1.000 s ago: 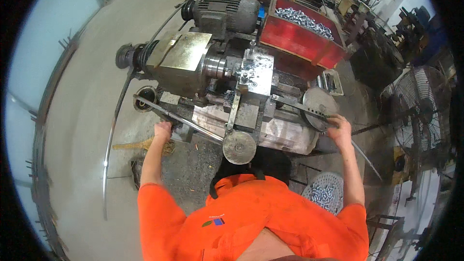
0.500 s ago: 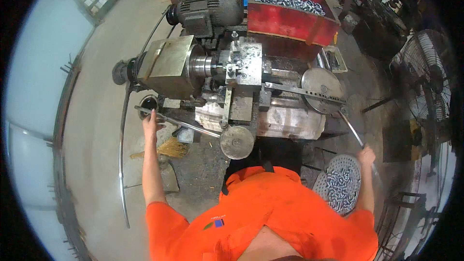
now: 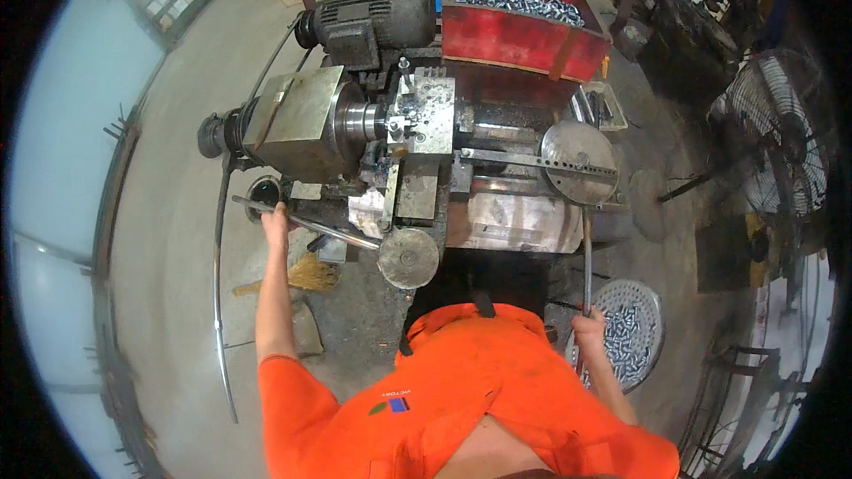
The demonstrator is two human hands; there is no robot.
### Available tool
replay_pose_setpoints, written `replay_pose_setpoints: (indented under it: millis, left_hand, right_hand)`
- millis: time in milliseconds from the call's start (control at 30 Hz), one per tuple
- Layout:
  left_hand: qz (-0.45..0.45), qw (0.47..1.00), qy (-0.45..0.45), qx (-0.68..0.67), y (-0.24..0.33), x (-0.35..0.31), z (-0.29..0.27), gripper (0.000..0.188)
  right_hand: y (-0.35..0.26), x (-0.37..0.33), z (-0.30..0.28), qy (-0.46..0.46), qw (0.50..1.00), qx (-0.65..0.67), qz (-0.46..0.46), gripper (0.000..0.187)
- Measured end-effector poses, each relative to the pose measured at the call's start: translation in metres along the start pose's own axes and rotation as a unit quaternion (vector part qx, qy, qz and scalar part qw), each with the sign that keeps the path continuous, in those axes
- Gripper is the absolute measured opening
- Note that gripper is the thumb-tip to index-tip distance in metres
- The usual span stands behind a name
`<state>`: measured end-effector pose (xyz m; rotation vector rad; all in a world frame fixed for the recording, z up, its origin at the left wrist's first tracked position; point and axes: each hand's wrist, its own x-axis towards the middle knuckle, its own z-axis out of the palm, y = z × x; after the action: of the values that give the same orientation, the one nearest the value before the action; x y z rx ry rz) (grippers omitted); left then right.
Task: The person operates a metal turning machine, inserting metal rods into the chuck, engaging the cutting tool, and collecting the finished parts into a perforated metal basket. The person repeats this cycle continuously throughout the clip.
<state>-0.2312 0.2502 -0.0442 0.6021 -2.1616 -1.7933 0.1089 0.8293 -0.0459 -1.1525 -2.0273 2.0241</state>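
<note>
A small metal lathe takes up the middle of the view, with a grey headstock cover (image 3: 297, 106) and a steel tool block (image 3: 428, 115). My left hand (image 3: 276, 220) is closed round a steel lever (image 3: 333, 231) that runs from a round disc (image 3: 408, 258) at the lathe's front. At the right, my right hand (image 3: 589, 333) grips another lever (image 3: 587, 257), which hangs toward me from a larger disc (image 3: 568, 155). A perforated flat bar (image 3: 510, 157) links that disc to the slide. The spindle nose (image 3: 359, 121) faces the tool block; any workpiece there is too small to make out.
Behind the lathe stands a red bin (image 3: 515, 40) full of short metal parts, beside an electric motor (image 3: 382, 18). A round perforated tray (image 3: 652, 319) of similar parts sits low at right. A broom (image 3: 311, 275) lies at left; a fan (image 3: 777, 133) stands far right.
My right hand has swung its lever left and toward me, turning the large disc. The tool block has shifted slightly left toward the spindle. My left hand keeps its hold.
</note>
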Motion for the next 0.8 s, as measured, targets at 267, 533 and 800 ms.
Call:
replay_pose_setpoints:
  millis: [267,533,800]
  left_hand:
    - [-0.104,0.986,-0.039,0.128,0.016,-0.001,-0.024,0.028]
    - [-0.102,0.988,-0.108,0.041,0.022,-0.003,-0.005,0.039]
    - [0.081,0.811,-0.178,0.552,-0.099,0.014,-0.048,0.055]
  right_hand:
    - [-0.036,0.036,-0.067,0.113,0.894,-0.416,-0.122,0.031]
    - [-0.086,0.199,-0.160,0.345,0.636,-0.666,-0.181,0.052]
    - [-0.034,0.134,-0.025,0.240,0.809,-0.426,-0.327,0.081]
